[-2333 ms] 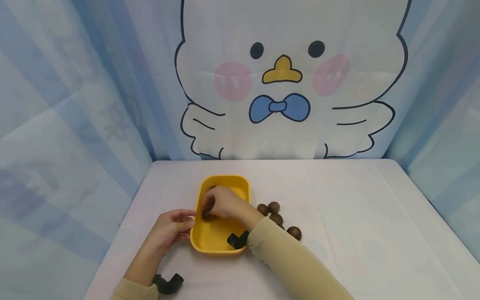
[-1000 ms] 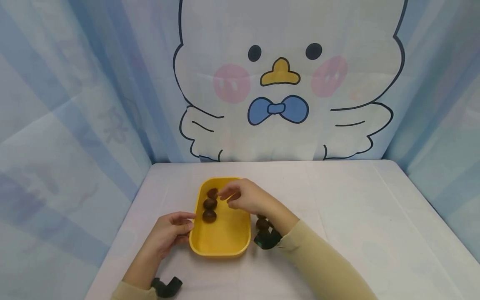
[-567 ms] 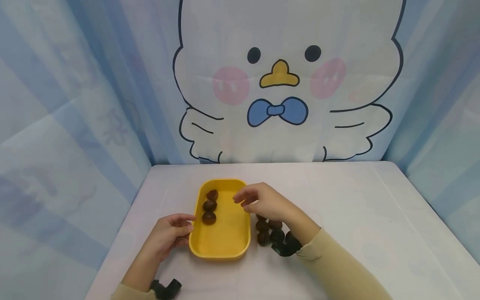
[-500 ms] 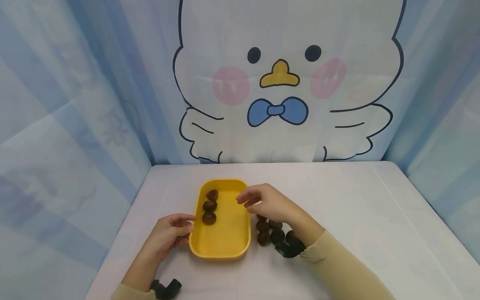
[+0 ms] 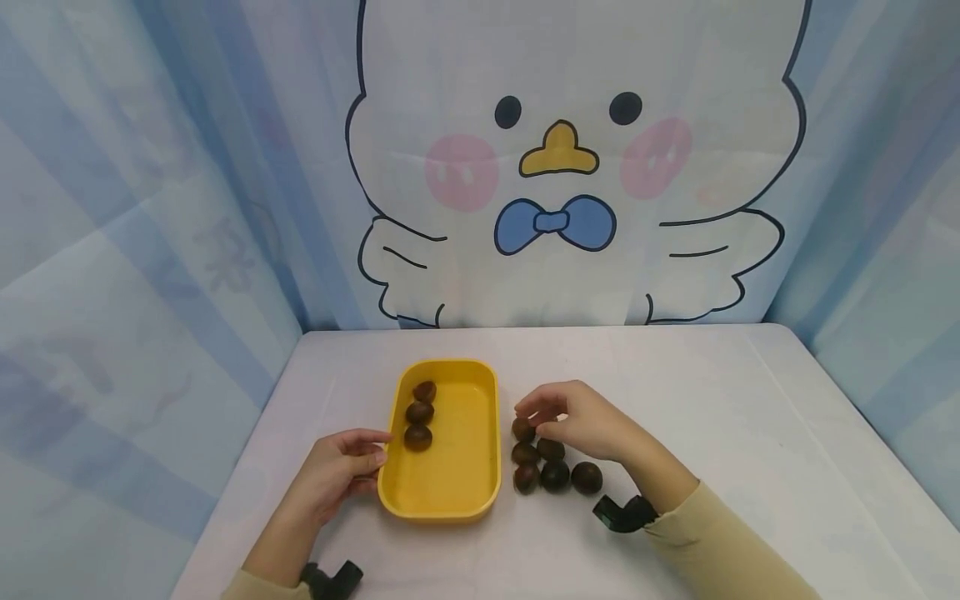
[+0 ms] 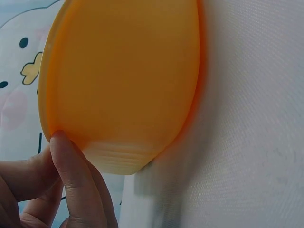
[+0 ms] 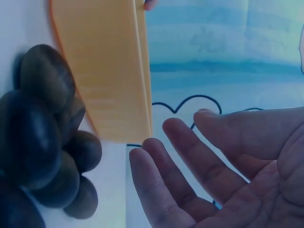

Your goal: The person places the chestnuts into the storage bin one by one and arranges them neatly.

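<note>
A yellow tray [image 5: 457, 475] stands on the table with three brown chestnuts [image 5: 418, 437] in a column along its left side. My left hand [image 5: 341, 467] holds the tray's left edge; in the left wrist view, the thumb [image 6: 71, 175] presses by the rim. Right of the tray, several loose chestnuts [image 5: 555, 475] lie in a cluster. Above the far end of this cluster is my right hand [image 5: 581, 417], its fingertips close over the farthest chestnut [image 5: 522, 430]. The right wrist view shows relaxed, spread fingers [image 7: 156, 185] with nothing between them.
A white cloth covers the table [image 5: 697, 400]. Behind it hangs a curtain [image 5: 555, 275] with a cartoon bird, and blue curtains close off both sides. Dark wrist cameras [image 5: 626, 513] sit on both wrists.
The right hand has left the chestnuts inside the tray and moved right, out over the loose cluster. The left hand has stayed at the tray's edge.
</note>
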`<control>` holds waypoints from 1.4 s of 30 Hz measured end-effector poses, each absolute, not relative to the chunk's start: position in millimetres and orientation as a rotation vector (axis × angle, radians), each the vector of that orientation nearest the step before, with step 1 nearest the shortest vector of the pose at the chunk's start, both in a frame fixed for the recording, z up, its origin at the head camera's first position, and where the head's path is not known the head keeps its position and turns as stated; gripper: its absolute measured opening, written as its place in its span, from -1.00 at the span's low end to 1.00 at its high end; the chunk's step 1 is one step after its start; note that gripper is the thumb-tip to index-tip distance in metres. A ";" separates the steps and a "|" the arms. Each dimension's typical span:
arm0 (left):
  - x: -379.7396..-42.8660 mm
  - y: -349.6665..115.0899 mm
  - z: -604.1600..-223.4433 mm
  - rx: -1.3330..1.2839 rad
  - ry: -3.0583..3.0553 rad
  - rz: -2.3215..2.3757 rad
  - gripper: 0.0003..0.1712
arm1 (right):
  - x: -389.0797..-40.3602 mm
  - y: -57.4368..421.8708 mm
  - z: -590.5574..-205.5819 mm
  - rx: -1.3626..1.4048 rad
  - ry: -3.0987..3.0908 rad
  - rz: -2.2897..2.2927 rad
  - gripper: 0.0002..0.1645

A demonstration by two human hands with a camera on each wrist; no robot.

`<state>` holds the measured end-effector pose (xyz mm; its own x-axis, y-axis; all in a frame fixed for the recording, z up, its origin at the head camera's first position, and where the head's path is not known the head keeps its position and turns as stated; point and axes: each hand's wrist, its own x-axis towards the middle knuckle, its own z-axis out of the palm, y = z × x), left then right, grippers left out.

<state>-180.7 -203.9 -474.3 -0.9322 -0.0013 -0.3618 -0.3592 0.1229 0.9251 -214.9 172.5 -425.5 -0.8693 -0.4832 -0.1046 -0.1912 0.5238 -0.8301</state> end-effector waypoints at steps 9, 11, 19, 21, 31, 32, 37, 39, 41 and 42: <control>-177.8 -202.0 -469.6 -0.388 2.133 1.869 -0.61 | -209.5 198.8 -432.3 -0.511 2.470 -1.255 -0.57; -177.5 -201.9 -469.1 -0.402 2.139 1.865 -0.62 | -208.3 203.8 -435.7 -0.492 2.465 -1.260 -0.58; -177.4 -202.2 -470.2 -0.395 2.137 1.868 -0.62 | -200.3 223.3 -450.0 -0.485 2.438 -1.231 -0.59; -177.6 -202.2 -470.5 -0.393 2.134 1.873 -0.62 | -198.1 227.5 -453.4 -0.482 2.431 -1.217 -0.57; -177.3 -201.8 -469.9 -0.401 2.136 1.874 -0.62 | -188.5 237.7 -465.0 -0.455 2.398 -1.196 -0.47; -177.4 -201.7 -469.8 -0.400 2.138 1.874 -0.62 | -187.8 238.3 -465.9 -0.461 2.386 -1.210 -0.45; -177.7 -201.0 -469.9 -0.402 2.143 1.869 -0.62 | -184.2 241.5 -471.1 -0.491 2.369 -1.233 -0.42; -177.6 -201.0 -470.1 -0.405 2.147 1.864 -0.63 | -182.9 242.1 -472.9 -0.483 2.381 -1.216 -0.44; -177.4 -201.2 -470.3 -0.407 2.149 1.862 -0.63 | -181.9 242.5 -473.9 -0.471 2.386 -1.203 -0.46; -177.3 -201.3 -470.3 -0.408 2.151 1.860 -0.63 | -181.4 242.6 -474.3 -0.466 2.389 -1.198 -0.47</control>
